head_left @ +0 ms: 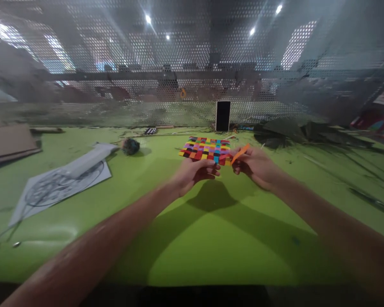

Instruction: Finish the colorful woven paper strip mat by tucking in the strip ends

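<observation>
A woven mat of many-coloured strips (205, 148) is held up above the green table, its checks red, yellow, blue, purple and black. My left hand (196, 171) is closed on its near edge, thumb on top and fingers beneath. At the mat's right corner, my right hand (254, 165) pinches an orange strip (241, 153) between thumb and fingers. The strip sticks up at a slant beside the mat. Whether its lower end is woven into the mat I cannot tell. A shadow of the mat and hands falls on the table below.
A phone (223, 116) stands against the perforated metal screen (131, 85) behind the green table (192, 256). Leftward lie a dark ball (130, 146), a printed sheet (92, 174) under a rolled paper (91, 160), and cardboard (9, 143). Dark leaves (284, 130) lie at the back right.
</observation>
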Available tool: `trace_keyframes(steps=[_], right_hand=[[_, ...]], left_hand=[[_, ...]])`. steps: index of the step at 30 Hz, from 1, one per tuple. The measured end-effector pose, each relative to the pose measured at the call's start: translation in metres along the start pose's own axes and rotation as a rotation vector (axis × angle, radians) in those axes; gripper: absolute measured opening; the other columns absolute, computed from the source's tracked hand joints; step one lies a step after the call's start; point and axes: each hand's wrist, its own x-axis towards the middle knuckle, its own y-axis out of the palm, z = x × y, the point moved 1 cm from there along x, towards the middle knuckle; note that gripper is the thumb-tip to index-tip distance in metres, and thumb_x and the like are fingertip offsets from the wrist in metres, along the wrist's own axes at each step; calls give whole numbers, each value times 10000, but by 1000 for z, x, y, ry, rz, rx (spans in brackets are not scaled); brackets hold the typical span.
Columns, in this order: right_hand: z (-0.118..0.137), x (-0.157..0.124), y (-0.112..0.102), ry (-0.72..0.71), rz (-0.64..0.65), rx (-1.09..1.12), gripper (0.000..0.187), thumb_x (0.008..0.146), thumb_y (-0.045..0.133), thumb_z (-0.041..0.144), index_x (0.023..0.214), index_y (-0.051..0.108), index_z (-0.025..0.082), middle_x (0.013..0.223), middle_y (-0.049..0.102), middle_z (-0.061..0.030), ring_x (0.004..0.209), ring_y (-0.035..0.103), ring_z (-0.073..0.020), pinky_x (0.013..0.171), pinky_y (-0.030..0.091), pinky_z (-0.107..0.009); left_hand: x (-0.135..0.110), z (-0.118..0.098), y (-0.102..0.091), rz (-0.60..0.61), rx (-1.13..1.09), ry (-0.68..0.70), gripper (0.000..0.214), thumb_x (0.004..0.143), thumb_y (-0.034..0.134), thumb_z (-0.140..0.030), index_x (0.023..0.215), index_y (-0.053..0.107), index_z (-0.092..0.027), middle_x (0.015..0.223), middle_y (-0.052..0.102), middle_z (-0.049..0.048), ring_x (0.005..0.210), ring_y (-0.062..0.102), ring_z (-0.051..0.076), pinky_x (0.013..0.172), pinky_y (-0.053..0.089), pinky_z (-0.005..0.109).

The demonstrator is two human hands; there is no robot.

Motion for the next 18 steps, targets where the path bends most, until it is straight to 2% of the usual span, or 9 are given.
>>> trace_keyframes(steps=[3,6,11,18], right_hand=[[2,0,3,-46,20,-95,215,762,734,314,672,608,165,625,568,-2,486,475,-82,460,407,-238],[1,-1,5,-91,13,-194,247,763,744,381,717,626,168,631,583,6,488,488,-81,461,411,-238],[-3,-2,8,-182,40,-311,319,726,762,466,750,665,164,673,621,-9,536,501,-96,475,415,-246],[-4,-4,6,-286,23,-407,259,760,731,406,741,648,162,725,645,-35,642,556,-136,597,464,-288]], left_hand=[[0,2,-1,0,30,19,70,821,663,-84,772,712,-82,753,739,82,650,698,147,686,589,268],[0,4,-1,39,49,52,26,810,695,-109,809,711,-89,793,745,81,657,697,146,717,594,295],[0,9,-1,95,94,105,119,781,727,-129,898,714,-109,823,750,77,672,695,152,727,590,323],[5,15,-10,100,188,136,125,791,746,-195,880,729,-108,832,754,92,694,704,167,720,592,332]])
